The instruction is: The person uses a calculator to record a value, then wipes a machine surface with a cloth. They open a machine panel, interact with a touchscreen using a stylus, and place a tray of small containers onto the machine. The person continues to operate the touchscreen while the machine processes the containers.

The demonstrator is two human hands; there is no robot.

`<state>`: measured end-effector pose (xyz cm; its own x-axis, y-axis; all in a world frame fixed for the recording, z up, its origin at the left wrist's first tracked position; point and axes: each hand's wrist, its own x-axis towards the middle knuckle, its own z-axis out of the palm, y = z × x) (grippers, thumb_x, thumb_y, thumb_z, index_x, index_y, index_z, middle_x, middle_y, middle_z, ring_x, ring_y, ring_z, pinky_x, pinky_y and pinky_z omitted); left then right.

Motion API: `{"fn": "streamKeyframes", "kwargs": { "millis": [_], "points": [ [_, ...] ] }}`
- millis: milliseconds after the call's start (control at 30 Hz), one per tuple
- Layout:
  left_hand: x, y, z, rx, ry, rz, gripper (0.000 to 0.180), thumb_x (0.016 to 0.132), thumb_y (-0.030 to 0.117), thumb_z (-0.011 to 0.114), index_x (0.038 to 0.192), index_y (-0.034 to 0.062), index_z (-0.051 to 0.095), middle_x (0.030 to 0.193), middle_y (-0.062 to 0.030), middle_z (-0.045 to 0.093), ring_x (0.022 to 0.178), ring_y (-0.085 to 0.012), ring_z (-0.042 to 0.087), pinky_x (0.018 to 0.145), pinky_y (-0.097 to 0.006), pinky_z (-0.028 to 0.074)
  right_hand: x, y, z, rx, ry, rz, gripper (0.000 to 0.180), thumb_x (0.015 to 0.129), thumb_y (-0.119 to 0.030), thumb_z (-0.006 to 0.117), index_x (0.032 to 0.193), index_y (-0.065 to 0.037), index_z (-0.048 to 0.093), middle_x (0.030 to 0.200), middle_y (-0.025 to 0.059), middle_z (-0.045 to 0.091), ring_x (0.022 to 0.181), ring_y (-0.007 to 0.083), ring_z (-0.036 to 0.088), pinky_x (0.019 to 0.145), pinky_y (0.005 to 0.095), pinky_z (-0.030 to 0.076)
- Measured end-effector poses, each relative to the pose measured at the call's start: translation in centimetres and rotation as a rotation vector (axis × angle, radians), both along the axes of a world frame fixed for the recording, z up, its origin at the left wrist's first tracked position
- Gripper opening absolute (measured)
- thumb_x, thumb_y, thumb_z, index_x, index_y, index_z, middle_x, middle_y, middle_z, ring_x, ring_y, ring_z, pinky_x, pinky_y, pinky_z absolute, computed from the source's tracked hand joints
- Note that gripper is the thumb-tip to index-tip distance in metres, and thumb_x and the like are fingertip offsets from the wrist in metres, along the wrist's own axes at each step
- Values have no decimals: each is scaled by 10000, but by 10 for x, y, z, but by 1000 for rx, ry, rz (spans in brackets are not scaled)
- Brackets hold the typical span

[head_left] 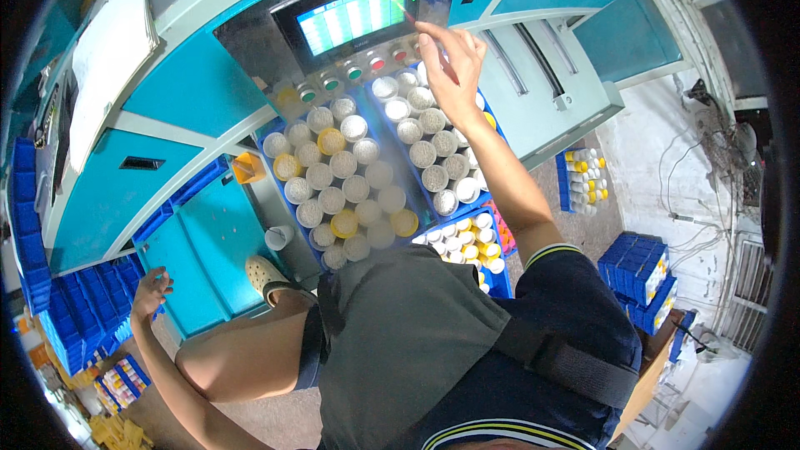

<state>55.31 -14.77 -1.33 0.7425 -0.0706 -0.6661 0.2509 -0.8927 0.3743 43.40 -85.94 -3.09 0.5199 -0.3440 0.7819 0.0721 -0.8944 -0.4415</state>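
Where the right hand (452,71), the nearer one, extends half-spread, apparently empty fingers (442,33), black-framed rectangular lit screen (353,18) lies just left of them, long axis roughly crosswise; left hand (151,293), loosely curled, well apart.

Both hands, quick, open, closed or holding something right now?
Left hand: open, fingers loosely curled, nothing visible in it.
Right hand: raised near the screen, fingers partly bent; whether it holds anything cannot be told.
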Motion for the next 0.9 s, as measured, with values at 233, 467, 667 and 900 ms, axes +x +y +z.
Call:
{"fn": "streamKeyframes", "kwargs": {
  "millis": [233,467,667,900],
  "points": [
    [0,2,-2,6,7,-13,862,917,670,649,1442,2,506,1148,-212,718,984,-290,720,703,-372,535,-4,4,-1,41,44,3,185,943,-180,700,1105,-115,761,942,3,733,925,163,620,946,347,339],
    [0,3,-3,24,-18,-32,877,919,668,647,1441,-21,497,1139,-218,717,957,-283,723,691,-356,542,-1,7,-4,14,-16,25,186,895,-148,730,1078,-121,753,864,13,715,874,182,635,873,362,353],
    [-2,1,-1,7,-6,-17,857,926,658,648,1442,-10,500,1150,-214,713,957,-271,713,678,-354,526,-4,8,-1,54,54,26,189,955,-199,697,1115,-119,758,966,-3,735,942,161,619,952,347,344],
    [-3,-1,1,-18,-5,-16,837,936,645,644,1444,-5,501,1141,-198,714,946,-263,709,679,-359,518,-3,10,2,60,45,36,193,955,-196,699,1121,-118,758,963,5,737,938,168,622,943,351,349]
  ]
}}
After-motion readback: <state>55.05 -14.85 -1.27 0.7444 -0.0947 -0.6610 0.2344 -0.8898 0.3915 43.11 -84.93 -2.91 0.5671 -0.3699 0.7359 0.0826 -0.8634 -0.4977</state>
